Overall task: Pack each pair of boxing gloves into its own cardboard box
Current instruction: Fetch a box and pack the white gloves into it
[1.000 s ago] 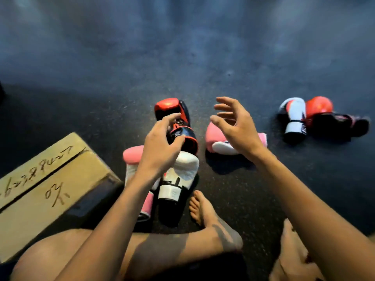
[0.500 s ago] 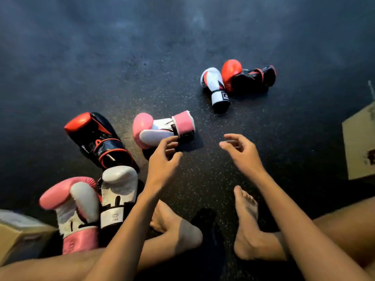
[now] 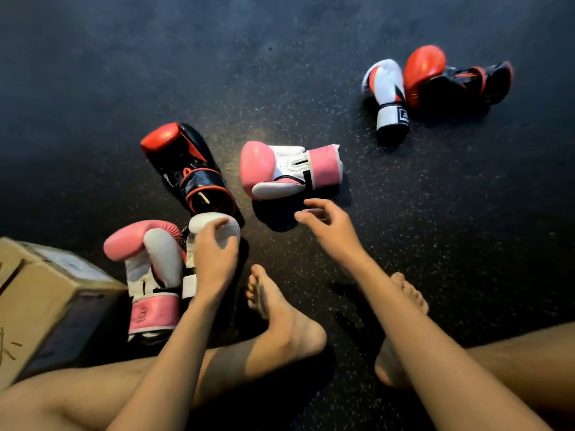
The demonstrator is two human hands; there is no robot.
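Several boxing gloves lie on the dark floor. My left hand (image 3: 214, 256) grips the rounded top of a white glove (image 3: 211, 219), which lies beside a pink-and-white glove (image 3: 149, 275). Just beyond them is a red-and-black glove (image 3: 186, 166). A second pink-and-white glove (image 3: 289, 169) lies in the middle. My right hand (image 3: 329, 225) hovers just in front of its cuff with fingers loosely spread and holds nothing. Far right, another white glove (image 3: 389, 94) and another red-and-black glove (image 3: 451, 79) lie side by side. A cardboard box (image 3: 46, 297) stands at the left edge.
My bare legs and feet (image 3: 280, 312) are stretched out in front of me, between my arms and the gloves. The box stands close against the pink-and-white glove on the left. Dark speckled floor extends beyond the gloves.
My left hand has dropped from near the middle pink glove down and left onto the white glove and taken hold of it. My right hand has moved closer to the middle pink glove.
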